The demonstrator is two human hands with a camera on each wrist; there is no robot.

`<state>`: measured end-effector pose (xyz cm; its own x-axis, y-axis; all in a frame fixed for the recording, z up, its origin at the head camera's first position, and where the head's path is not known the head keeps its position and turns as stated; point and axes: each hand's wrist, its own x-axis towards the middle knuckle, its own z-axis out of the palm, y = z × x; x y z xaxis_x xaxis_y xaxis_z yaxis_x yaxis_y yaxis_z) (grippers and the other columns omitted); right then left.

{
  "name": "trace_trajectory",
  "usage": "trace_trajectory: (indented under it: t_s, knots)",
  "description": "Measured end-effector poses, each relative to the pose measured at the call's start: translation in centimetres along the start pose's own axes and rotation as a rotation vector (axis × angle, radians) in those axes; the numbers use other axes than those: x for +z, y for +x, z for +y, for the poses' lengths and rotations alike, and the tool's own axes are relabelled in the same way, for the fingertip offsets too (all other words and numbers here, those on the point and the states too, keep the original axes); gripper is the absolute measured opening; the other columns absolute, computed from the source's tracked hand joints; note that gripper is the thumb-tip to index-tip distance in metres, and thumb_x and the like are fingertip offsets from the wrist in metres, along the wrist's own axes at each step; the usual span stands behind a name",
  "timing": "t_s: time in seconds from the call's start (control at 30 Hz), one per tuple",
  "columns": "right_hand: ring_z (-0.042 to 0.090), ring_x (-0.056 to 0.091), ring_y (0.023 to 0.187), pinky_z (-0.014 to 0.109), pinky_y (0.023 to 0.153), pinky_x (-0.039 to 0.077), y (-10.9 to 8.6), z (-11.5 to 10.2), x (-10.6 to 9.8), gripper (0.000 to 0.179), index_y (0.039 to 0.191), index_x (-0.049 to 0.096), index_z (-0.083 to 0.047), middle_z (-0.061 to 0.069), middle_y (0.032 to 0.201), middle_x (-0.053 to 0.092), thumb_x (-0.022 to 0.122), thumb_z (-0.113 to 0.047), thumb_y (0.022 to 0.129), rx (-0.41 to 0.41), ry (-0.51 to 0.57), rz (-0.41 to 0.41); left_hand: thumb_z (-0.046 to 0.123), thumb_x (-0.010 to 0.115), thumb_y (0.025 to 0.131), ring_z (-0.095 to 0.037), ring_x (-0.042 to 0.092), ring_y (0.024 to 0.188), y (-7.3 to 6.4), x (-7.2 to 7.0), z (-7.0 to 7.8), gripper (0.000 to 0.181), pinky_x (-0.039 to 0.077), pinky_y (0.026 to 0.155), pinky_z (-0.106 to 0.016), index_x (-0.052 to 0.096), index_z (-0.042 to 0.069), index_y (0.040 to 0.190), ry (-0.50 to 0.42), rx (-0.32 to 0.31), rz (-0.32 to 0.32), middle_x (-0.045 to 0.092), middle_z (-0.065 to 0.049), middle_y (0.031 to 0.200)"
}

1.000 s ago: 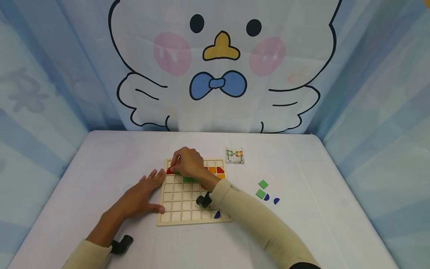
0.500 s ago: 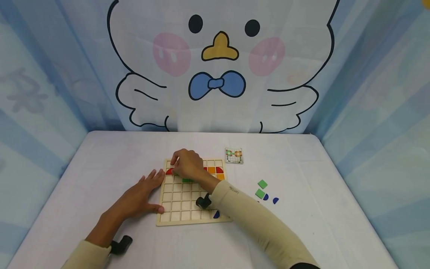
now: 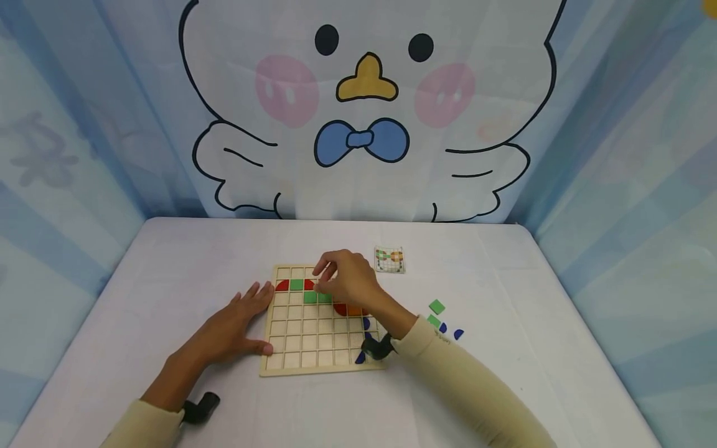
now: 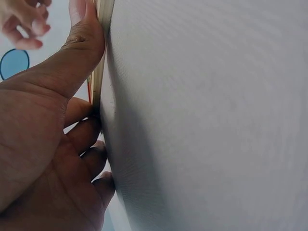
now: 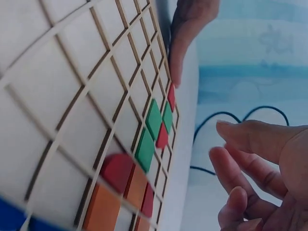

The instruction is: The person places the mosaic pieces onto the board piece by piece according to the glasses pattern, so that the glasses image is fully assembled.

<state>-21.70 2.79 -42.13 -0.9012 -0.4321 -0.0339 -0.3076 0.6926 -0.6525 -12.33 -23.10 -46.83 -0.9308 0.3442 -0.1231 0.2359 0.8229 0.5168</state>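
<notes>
A wooden grid board [image 3: 302, 326] lies on the white table. My left hand [image 3: 241, 323] rests along its left edge, fingers stretched out and thumb at the near part of that edge. Over the board's upper middle is my right hand [image 3: 350, 277], its fingers loosely bent and holding nothing, as the right wrist view shows. In the second row sit a red quarter-round piece [image 3: 282, 285], a green square [image 3: 297, 284] and another red piece [image 3: 309, 284]. Two green squares [image 3: 310, 298] lie below. Orange pieces [image 5: 102, 207] and a dark red one [image 5: 117, 172] sit farther right, partly hidden by my right hand.
A small pattern card [image 3: 389, 259] lies beyond the board's far right corner. Loose green squares [image 3: 437, 307] and blue half-round pieces [image 3: 459, 334] lie on the table to the right. Several blue pieces [image 3: 360, 358] sit in the board's right columns. A printed curtain [image 3: 364, 186] stands behind.
My right hand has moved right from the board's upper left, uncovering the green square and the red piece beside it. My left hand has stayed at the edge.
</notes>
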Motion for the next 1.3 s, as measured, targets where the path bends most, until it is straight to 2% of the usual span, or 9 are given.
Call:
trace_trajectory:
  t_s: [0.13,0.33,0.43,0.63,0.77,0.87,1.07,1.3]
  knots:
    - [0.016,0.064,0.077,0.031,0.06,0.052,-1.8,1.6,-1.6,0.018,0.104,0.08,-0.018,-0.006,0.084,0.072,0.088,-0.021,0.088,0.043,0.009,0.016,0.05,0.094,0.072,-0.046,0.02,0.163,-0.1,0.0,0.2,0.124,0.02,0.131,-0.066,0.029,0.003,0.167,0.005,0.001,0.004,0.027,-0.019,0.175]
    - [0.019,0.062,0.087,0.03,0.067,0.05,-4.5,4.0,-3.8,0.02,0.104,0.079,-0.02,-0.005,0.088,0.072,0.089,-0.021,0.087,0.158,-0.006,0.081,0.048,0.095,0.071,-0.045,0.019,0.163,0.0,0.1,0.1,0.125,0.019,0.132,-0.066,0.028,0.004,0.167,0.0,-0.01,-0.003,0.026,-0.019,0.175]
    - [0.02,0.06,0.086,0.03,0.066,0.048,-5.7,5.4,-4.9,0.019,0.104,0.08,-0.019,-0.004,0.086,0.073,0.089,-0.019,0.087,0.198,-0.012,0.108,0.048,0.095,0.071,-0.046,0.019,0.163,0.1,0.0,0.1,0.125,0.019,0.131,-0.066,0.028,0.003,0.167,0.003,-0.008,-0.001,0.026,-0.02,0.175]
    - [0.022,0.057,0.079,0.029,0.064,0.05,-7.8,8.7,-7.0,0.018,0.108,0.081,-0.016,-0.001,0.087,0.074,0.086,-0.015,0.09,0.293,-0.027,0.124,0.048,0.094,0.072,-0.046,0.02,0.163,0.1,0.0,0.2,0.124,0.018,0.132,-0.066,0.028,0.004,0.167,-0.004,-0.01,-0.007,0.026,-0.019,0.175]
    - [0.023,0.057,0.079,0.029,0.064,0.05,-9.1,11.0,-8.3,0.02,0.111,0.081,-0.016,0.0,0.092,0.075,0.083,-0.013,0.092,0.337,-0.056,0.134,0.049,0.094,0.072,-0.046,0.019,0.163,0.1,-0.1,0.1,0.124,0.018,0.132,-0.066,0.028,0.003,0.167,-0.01,-0.008,-0.012,0.025,-0.019,0.175]
    - [0.023,0.059,0.086,0.03,0.067,0.048,-9.9,12.6,-9.1,0.02,0.112,0.081,-0.018,0.001,0.096,0.075,0.081,-0.012,0.093,0.362,-0.089,0.145,0.049,0.094,0.072,-0.046,0.018,0.163,0.1,-0.1,0.0,0.124,0.017,0.132,-0.066,0.028,0.003,0.167,-0.013,-0.009,-0.015,0.024,-0.019,0.175]
    - [0.028,0.064,0.097,0.034,0.072,0.049,-10.9,14.8,-9.7,0.022,0.112,0.081,-0.02,0.006,0.101,0.075,0.081,-0.013,0.091,0.399,-0.143,0.142,0.049,0.094,0.072,-0.046,0.018,0.164,0.0,-0.1,0.0,0.124,0.017,0.132,-0.067,0.028,0.004,0.167,-0.02,-0.01,-0.015,0.024,-0.019,0.176]
    - [0.024,0.062,0.089,0.033,0.069,0.046,-11.0,15.5,-9.5,0.02,0.109,0.081,-0.021,0.004,0.094,0.072,0.084,-0.015,0.09,0.407,-0.163,0.089,0.05,0.094,0.071,-0.046,0.018,0.164,0.1,0.0,-0.1,0.124,0.017,0.131,-0.067,0.028,0.003,0.167,-0.016,-0.005,-0.013,0.024,-0.019,0.175]
